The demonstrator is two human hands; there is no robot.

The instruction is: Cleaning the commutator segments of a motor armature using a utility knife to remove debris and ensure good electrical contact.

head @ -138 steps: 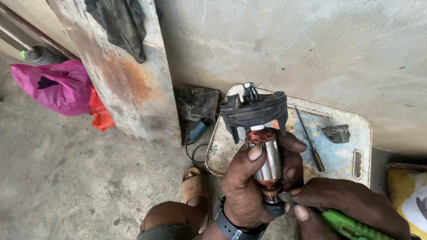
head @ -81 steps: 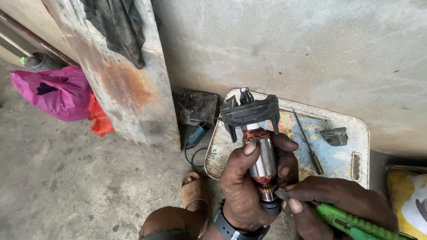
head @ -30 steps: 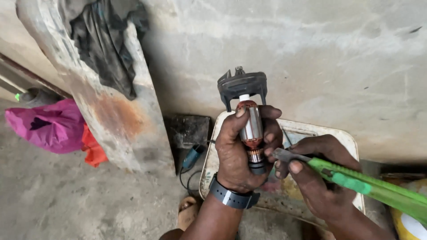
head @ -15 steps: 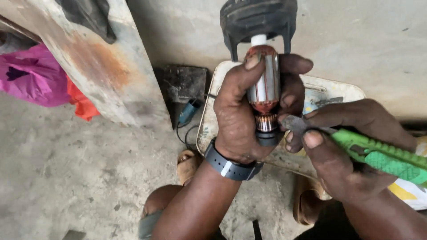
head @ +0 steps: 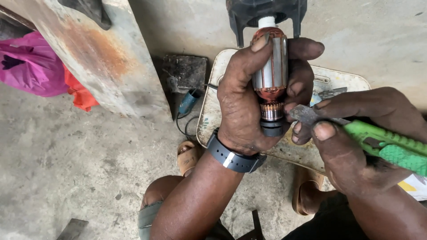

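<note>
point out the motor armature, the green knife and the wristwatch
motor armature (head: 270,62), head view, on its copper-wound core
green knife (head: 391,144), head view, on its green handle
wristwatch (head: 231,156), head view, on the dark strap

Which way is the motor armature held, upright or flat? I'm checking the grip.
Upright: the armature stands on end in the left hand, black fan on top.

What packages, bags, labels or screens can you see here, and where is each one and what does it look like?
Magenta plastic bag: far left on the concrete floor, crumpled, with a dark mark on it.
Orange-red bag or cloth: beside the magenta bag, at the foot of a rusty slab; which it is I cannot tell.
Yellow package: right edge, mostly hidden behind the right hand; yellow and white.
Wristwatch: on the left wrist, dark band; its face is turned away.
</note>
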